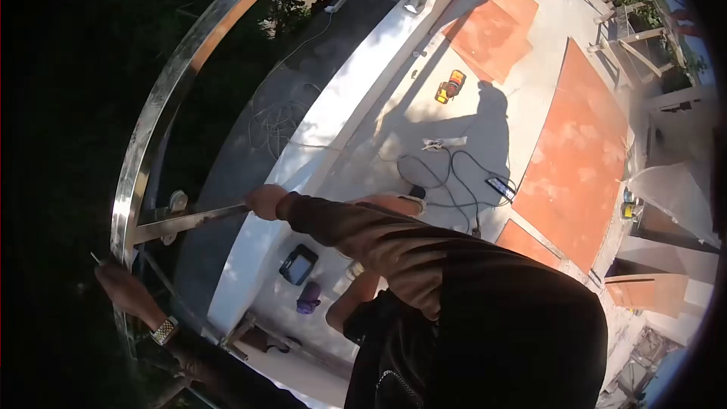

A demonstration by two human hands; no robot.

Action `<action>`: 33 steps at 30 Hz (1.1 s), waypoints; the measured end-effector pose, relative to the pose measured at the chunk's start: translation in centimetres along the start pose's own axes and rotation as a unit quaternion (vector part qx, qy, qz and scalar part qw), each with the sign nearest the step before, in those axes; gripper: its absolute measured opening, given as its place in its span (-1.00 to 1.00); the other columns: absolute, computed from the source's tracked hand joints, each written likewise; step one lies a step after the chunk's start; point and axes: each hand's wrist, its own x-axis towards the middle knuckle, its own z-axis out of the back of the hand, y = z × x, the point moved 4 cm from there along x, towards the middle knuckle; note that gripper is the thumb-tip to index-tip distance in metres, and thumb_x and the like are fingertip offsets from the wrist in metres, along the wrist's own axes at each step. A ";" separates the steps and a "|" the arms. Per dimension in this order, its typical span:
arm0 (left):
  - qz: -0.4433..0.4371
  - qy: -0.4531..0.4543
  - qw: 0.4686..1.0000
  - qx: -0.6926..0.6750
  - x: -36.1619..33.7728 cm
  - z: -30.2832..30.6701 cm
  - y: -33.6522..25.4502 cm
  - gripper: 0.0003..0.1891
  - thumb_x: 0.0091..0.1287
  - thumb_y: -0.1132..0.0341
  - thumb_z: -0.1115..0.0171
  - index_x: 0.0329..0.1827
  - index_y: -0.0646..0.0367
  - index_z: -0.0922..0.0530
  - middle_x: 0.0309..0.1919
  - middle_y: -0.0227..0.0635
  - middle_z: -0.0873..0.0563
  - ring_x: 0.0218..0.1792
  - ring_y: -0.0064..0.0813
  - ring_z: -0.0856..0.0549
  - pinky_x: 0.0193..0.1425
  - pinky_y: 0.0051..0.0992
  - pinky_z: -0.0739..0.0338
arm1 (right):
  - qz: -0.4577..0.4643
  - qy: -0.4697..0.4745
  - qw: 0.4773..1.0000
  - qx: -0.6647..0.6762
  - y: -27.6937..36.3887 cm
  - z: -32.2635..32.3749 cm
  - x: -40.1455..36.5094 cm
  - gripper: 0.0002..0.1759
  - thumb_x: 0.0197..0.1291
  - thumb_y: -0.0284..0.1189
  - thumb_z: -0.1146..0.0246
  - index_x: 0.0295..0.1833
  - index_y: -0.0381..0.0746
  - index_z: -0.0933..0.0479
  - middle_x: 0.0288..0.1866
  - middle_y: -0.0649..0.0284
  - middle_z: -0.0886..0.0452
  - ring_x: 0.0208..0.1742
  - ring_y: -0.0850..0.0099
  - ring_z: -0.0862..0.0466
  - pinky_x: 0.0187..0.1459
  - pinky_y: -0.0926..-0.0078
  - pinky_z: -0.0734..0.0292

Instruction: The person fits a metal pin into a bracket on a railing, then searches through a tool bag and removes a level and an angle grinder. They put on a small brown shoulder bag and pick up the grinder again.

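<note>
My right hand (266,201), at the end of the brown sleeve, is closed round the end of a short metal bar (193,221). This bar joins a long curved-looking metal frame (151,98) at the left. Lower left, beside the frame, my left hand (127,289) has curled fingers with a thin pale stick (95,258) poking out of them. A watch (164,330) is on that wrist. A round metal fitting (178,201) sits by the short bar. Under my right hand runs a white ledge (322,117).
Dark cables (452,174) loop over the floor near a yellow power tool (450,86). Orange-red sheets (579,155) lie to the right. Near my legs are a dark case with a screen (298,264) and a purple object (308,298). Dark foliage lies beyond the frame.
</note>
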 end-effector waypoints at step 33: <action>0.168 -0.018 0.975 0.143 -0.5 -10.4 -42.6 -0.53 0.52 -0.02 0.10 -0.10 0.12 -0.69 -0.16 -0.19 -0.81 -0.09 0.05 -0.73 0.11 0.04 -0.38 | -0.547 -0.503 0.572 0.349 -31.1 52.5 -81.3 -0.70 0.49 -0.29 -0.12 0.09 -0.25 -0.63 0.00 0.20 -0.75 -0.14 0.32 -0.77 -0.23 0.30 -0.71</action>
